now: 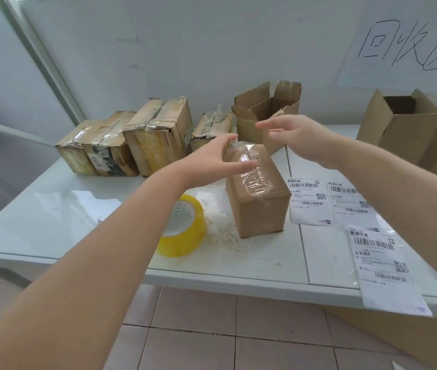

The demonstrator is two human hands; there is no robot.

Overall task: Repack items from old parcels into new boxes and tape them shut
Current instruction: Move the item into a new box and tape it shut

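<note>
Taped box (262, 209) under left hand (212, 162), near right hand (301, 136).

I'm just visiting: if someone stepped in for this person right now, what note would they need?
Left hand: fingers rest on the taped top of the small brown cardboard box.
Right hand: open above it, holding nothing.
Yellow tape roll lies left of the box, white shipping labels to its right, old taped brown parcels and an open brown carton behind.
Done: this box is taped across its top.
Left: probably a label, then the old parcels.
</note>
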